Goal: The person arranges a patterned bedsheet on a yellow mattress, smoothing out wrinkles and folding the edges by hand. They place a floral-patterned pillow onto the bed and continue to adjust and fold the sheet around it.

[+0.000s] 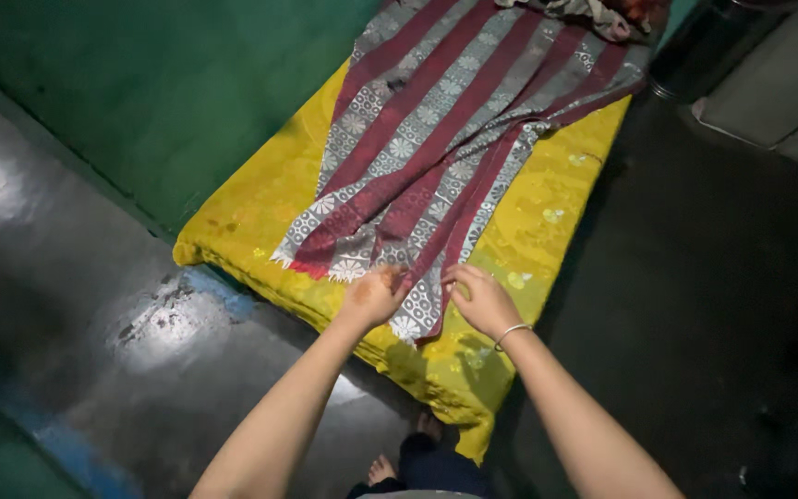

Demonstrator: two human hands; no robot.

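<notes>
A long cloth [436,139] with maroon and grey flower-patterned stripes lies stretched over a yellow mattress [251,212] on the floor. My left hand [373,296] pinches the cloth's near edge at the mattress's foot. My right hand [482,298], a thin bangle on its wrist, grips the same edge a little to the right. The near corner of the cloth hangs between the two hands. Both of my forearms reach in from the bottom of the view.
A green wall [159,92] runs along the mattress's left side. Dark glossy floor [85,305] surrounds it. A crumpled bundle of fabric [593,14] lies at the mattress's far end. A pale slab [768,83] sits at the upper right. My bare feet [399,457] show below.
</notes>
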